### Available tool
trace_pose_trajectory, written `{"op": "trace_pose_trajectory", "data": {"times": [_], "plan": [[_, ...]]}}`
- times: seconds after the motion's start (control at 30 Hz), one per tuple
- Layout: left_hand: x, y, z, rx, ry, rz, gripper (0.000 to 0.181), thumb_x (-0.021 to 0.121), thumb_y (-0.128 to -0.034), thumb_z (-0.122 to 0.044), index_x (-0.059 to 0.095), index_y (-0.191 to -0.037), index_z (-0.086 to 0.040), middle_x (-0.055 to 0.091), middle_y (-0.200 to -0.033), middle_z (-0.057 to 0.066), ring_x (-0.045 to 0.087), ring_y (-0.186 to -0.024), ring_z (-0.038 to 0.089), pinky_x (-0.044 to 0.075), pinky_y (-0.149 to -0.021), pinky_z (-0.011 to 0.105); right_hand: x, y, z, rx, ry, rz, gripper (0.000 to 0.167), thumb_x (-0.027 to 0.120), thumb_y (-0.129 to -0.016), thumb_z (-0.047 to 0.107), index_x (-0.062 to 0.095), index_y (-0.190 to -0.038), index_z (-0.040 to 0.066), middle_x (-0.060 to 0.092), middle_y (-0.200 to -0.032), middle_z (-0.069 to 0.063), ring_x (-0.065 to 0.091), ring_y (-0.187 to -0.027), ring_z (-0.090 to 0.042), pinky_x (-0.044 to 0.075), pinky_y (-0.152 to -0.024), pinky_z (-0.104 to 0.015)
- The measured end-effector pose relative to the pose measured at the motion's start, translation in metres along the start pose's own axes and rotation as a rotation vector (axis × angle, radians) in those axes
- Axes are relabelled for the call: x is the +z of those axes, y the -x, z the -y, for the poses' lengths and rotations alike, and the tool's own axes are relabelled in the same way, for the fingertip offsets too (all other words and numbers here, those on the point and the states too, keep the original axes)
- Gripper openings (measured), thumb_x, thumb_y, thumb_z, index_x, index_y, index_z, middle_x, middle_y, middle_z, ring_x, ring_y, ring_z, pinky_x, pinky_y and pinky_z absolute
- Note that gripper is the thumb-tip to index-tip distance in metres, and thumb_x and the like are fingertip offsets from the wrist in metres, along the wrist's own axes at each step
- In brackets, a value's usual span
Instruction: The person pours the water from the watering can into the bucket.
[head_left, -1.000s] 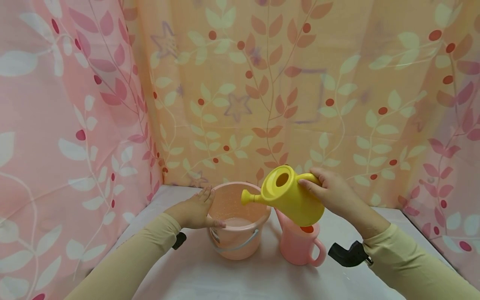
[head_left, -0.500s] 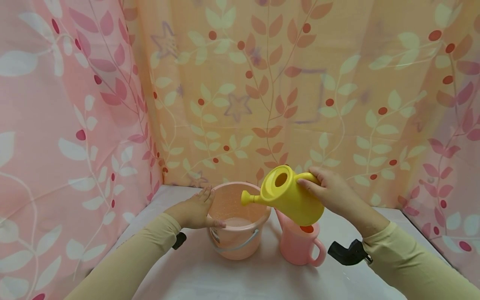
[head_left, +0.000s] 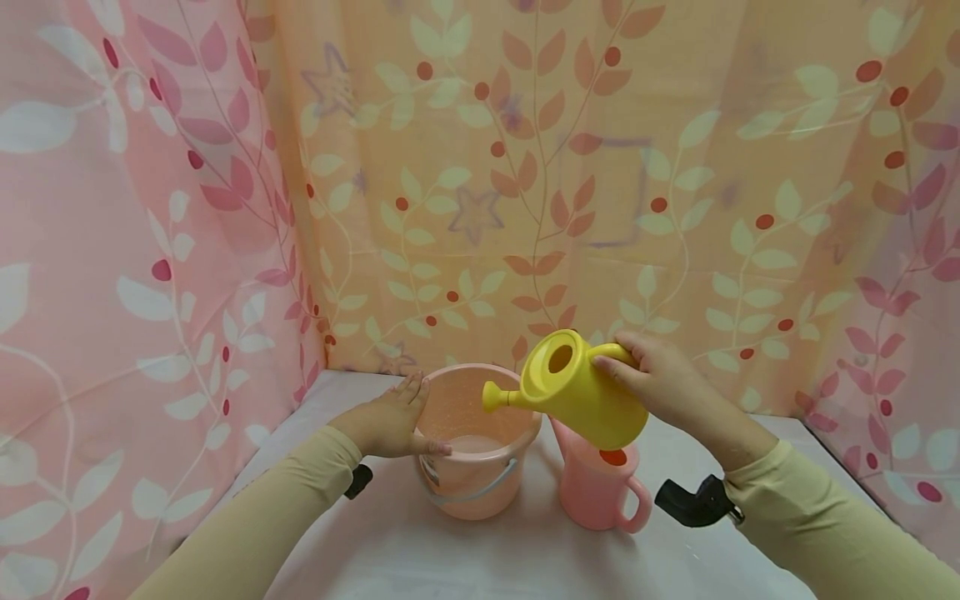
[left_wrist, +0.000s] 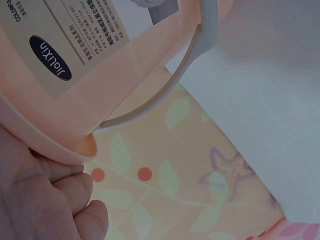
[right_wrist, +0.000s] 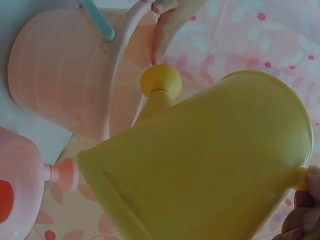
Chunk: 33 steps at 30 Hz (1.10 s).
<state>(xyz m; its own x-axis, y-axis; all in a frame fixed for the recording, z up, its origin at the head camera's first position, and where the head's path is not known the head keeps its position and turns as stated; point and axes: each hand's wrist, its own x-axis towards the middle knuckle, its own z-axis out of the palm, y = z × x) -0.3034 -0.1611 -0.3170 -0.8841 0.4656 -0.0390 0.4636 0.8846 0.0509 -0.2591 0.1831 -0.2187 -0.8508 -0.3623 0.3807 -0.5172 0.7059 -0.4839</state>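
A yellow watering can (head_left: 581,400) is held up by my right hand (head_left: 671,392), whose fingers grip its handle; it tilts left, its spout end over the right part of the bucket's mouth. The peach bucket (head_left: 480,492) stands upright with a little clear liquid at its bottom. My left hand (head_left: 390,419) rests on the bucket's left rim, thumb at the front and fingers spread. In the left wrist view the fingers of that hand (left_wrist: 45,200) touch the rim beside a label (left_wrist: 75,35). The right wrist view shows the yellow can (right_wrist: 200,160) from its side.
A pink watering can (head_left: 592,496) stands on the white tabletop (head_left: 525,567), right of the bucket and below the yellow can, its handle toward the right. The bucket's pale blue handle (head_left: 480,493) hangs down in front. Patterned curtains (head_left: 465,167) rise behind and at both sides.
The yellow can has tipped very slightly further left with my right hand. My left hand, the bucket and the pink can have not moved.
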Motion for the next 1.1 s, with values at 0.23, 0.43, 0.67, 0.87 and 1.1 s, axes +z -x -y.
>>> {"op": "trace_pose_trajectory", "data": {"times": [0.23,0.43,0.67,0.87,1.1], "plan": [[0.0,-0.0006,0.0012,0.0,-0.004,0.005,0.117,0.04,-0.0714,-0.081,0.014,-0.142,0.009,0.008,-0.149,0.025,0.008,-0.138,0.033,0.016,-0.109,0.046,-0.0001,-0.0005,0.0018,-0.001,0.009,0.007,0.027,0.06,-0.088,0.031,0.051,-0.077,0.008,0.046,-0.071,-0.005,0.047,-0.066,-0.019,0.044,-0.058,-0.028],[0.0005,-0.0012,0.002,0.011,0.0,-0.004,0.116,0.041,-0.0722,-0.08,0.016,-0.142,0.009,0.01,-0.148,0.027,0.01,-0.138,0.034,0.017,-0.109,0.047,0.0002,-0.0007,0.0019,-0.018,0.012,-0.004,0.027,0.06,-0.088,0.031,0.051,-0.076,0.008,0.045,-0.069,-0.004,0.046,-0.064,-0.018,0.043,-0.056,-0.027],[0.0012,-0.0021,0.002,-0.007,-0.018,0.01,0.118,0.038,-0.0702,-0.082,0.014,-0.143,0.007,0.007,-0.15,0.023,0.008,-0.138,0.032,0.016,-0.11,0.045,0.0009,-0.0009,0.0013,-0.021,0.003,-0.011,0.028,0.06,-0.088,0.031,0.05,-0.075,0.008,0.045,-0.068,-0.004,0.045,-0.064,-0.018,0.042,-0.055,-0.026],[0.0014,-0.0017,0.0015,-0.009,-0.01,0.008,0.117,0.039,-0.0705,-0.082,0.014,-0.143,0.007,0.008,-0.149,0.024,0.008,-0.138,0.032,0.016,-0.11,0.046,0.0014,-0.0013,0.0006,-0.025,0.004,-0.01,0.027,0.06,-0.088,0.03,0.051,-0.076,0.008,0.046,-0.07,-0.004,0.046,-0.065,-0.019,0.043,-0.056,-0.027],[0.0009,-0.0003,0.0009,-0.014,-0.007,0.01,0.118,0.039,-0.07,-0.082,0.014,-0.143,0.007,0.008,-0.149,0.024,0.009,-0.138,0.032,0.016,-0.109,0.046,0.0016,-0.0009,0.0003,-0.033,0.004,-0.019,0.027,0.061,-0.088,0.029,0.05,-0.076,0.008,0.045,-0.069,-0.004,0.046,-0.065,-0.019,0.043,-0.056,-0.026]]}}
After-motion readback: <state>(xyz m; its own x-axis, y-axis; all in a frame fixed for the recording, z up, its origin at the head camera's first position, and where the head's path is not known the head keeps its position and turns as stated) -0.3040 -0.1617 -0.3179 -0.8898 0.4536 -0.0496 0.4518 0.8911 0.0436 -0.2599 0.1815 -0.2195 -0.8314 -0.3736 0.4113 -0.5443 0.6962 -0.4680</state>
